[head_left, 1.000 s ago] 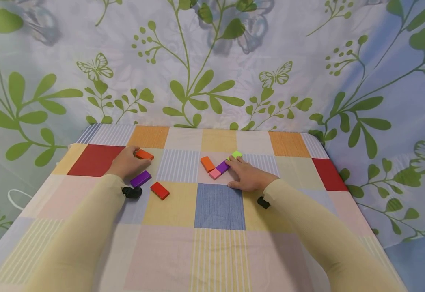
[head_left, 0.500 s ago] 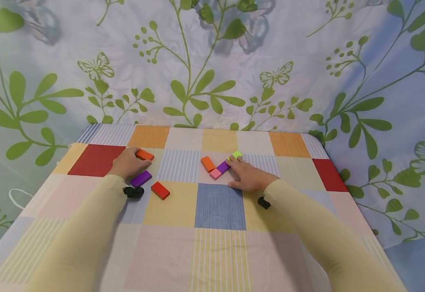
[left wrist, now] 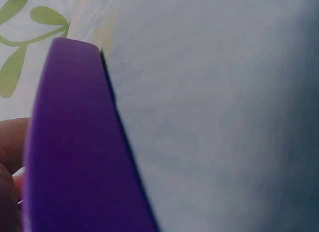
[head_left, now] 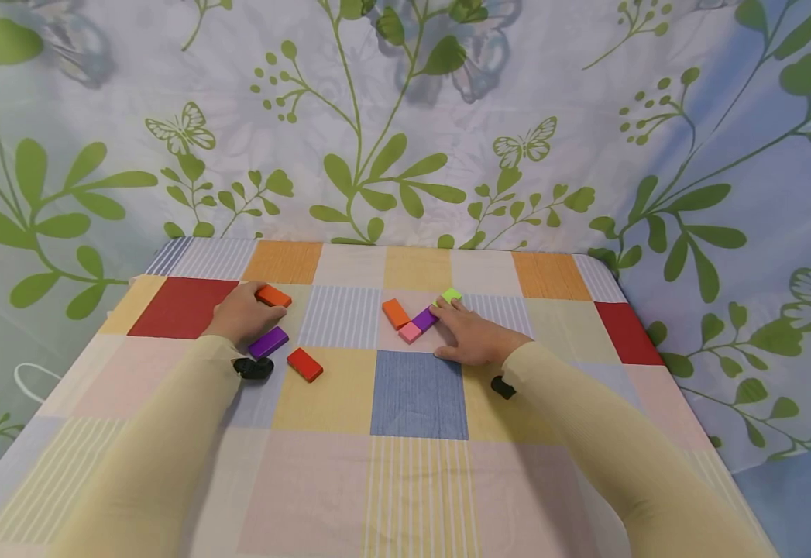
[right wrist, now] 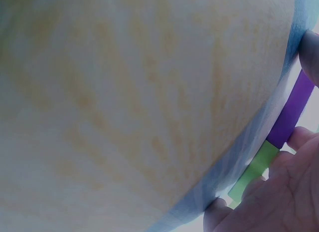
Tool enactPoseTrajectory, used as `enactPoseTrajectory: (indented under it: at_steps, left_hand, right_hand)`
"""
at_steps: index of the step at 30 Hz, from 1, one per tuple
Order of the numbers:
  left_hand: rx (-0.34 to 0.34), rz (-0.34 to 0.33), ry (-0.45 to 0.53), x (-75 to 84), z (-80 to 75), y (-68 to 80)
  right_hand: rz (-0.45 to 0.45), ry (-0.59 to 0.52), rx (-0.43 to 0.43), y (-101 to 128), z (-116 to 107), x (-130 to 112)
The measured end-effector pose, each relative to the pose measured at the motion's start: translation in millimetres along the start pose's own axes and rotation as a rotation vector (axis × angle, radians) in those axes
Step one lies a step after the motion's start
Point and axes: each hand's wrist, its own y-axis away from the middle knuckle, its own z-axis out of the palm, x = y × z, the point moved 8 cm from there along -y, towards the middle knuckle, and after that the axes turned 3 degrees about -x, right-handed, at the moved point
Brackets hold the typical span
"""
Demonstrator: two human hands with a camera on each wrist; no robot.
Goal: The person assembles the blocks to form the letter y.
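Note:
My left hand [head_left: 243, 314] is at the left of the table and holds an orange block [head_left: 274, 296] between thumb and fingers. Just below that hand a purple block [head_left: 269, 342] lies flat, large and near in the left wrist view [left wrist: 79, 142]. A red block [head_left: 305, 364] lies to its right. My right hand [head_left: 478, 335] rests with extended fingers at a slanting row of a pink block [head_left: 410, 332], a second purple block [head_left: 424, 319] and a lime green block [head_left: 451, 295]. Its fingers partly cover the green one. Another orange block [head_left: 396, 314] touches the pink end.
A patchwork cloth [head_left: 419, 395] covers the table. Behind it hangs a leaf-patterned curtain [head_left: 405, 155], with more curtain at both sides. A white cord loop [head_left: 36, 376] shows at the left edge. Black wrist devices [head_left: 253, 368] sit under the sleeves.

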Motion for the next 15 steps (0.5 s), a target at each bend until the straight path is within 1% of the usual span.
enactPoseTrajectory:
  at_steps: [9,15]
  left_hand:
    - [0.031,-0.004,0.035,-0.4,-2.6,1.9]
    - [0.038,-0.002,0.061,-0.7,-3.7,2.3]
  right_hand:
    - [-0.003,-0.001,-0.008,1.8,-1.2,-0.9]
    - [-0.005,-0.011,0.000,2.3,-1.6,-0.8]
